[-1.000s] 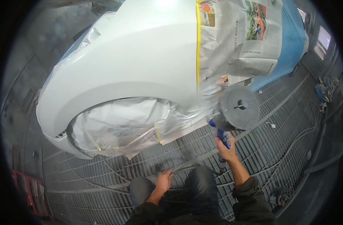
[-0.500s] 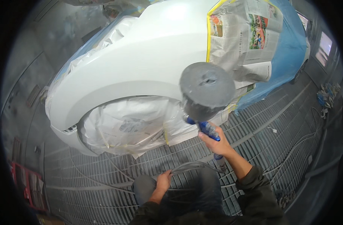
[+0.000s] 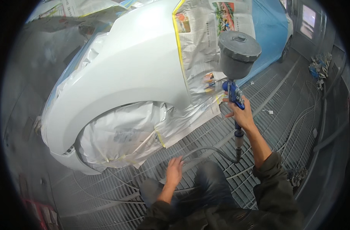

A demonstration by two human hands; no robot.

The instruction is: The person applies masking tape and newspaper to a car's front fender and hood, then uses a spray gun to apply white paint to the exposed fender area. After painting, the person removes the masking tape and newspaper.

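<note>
My right hand [image 3: 242,113] grips a blue spray gun [image 3: 233,95] topped with a large grey lidded cup [image 3: 239,51]; some fingers stick out to the left. A fitting [image 3: 239,140] under the handle joins a grey hose [image 3: 217,150]. My left hand [image 3: 174,170] is loosely curled at this hose, above my left knee. Beyond both hands is a white car fender [image 3: 117,65], bordered on the right by yellow tape [image 3: 179,42] and newspaper masking [image 3: 196,57]. Crumpled white sheeting [image 3: 121,134] fills the wheel arch.
Blue plastic film [image 3: 269,34] covers the car's rear. Underfoot is a metal grate floor [image 3: 278,115] crossed by hoses [image 3: 297,122]. A crumpled pile [image 3: 318,71] lies by the right wall. A red frame [image 3: 43,214] stands at lower left. More masking paper [image 3: 73,9] is at upper left.
The spray gun and right hand first moved left, then back right and higher, with the cup now more upright. My left hand has risen slightly along the hose.
</note>
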